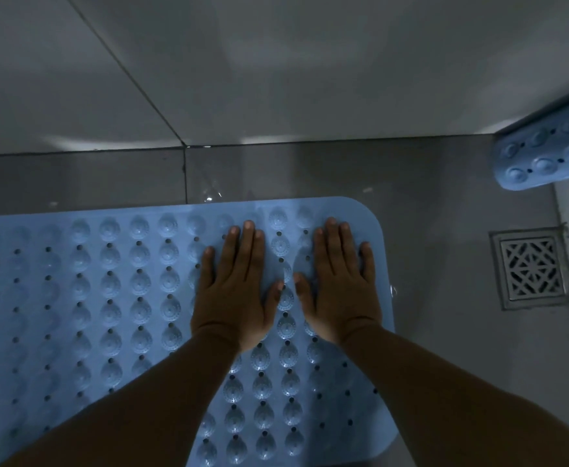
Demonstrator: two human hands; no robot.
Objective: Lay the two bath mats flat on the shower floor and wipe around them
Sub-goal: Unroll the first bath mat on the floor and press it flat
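A light blue bath mat (107, 298) with rows of raised bumps and small drain holes lies flat on the grey shower floor, filling the lower left. My left hand (235, 288) rests palm down on its far right part, fingers spread. My right hand (340, 284) lies flat beside it, close to the mat's rounded right corner. Neither hand holds anything. A second blue mat (546, 153) shows only its end at the right edge, raised against the wall corner with its suction cups facing me.
A square metal floor drain (529, 267) sits right of the flat mat. Grey wall tiles (276, 69) rise just behind the mat's far edge. A strip of wet bare floor (438, 203) runs between mat, wall and drain.
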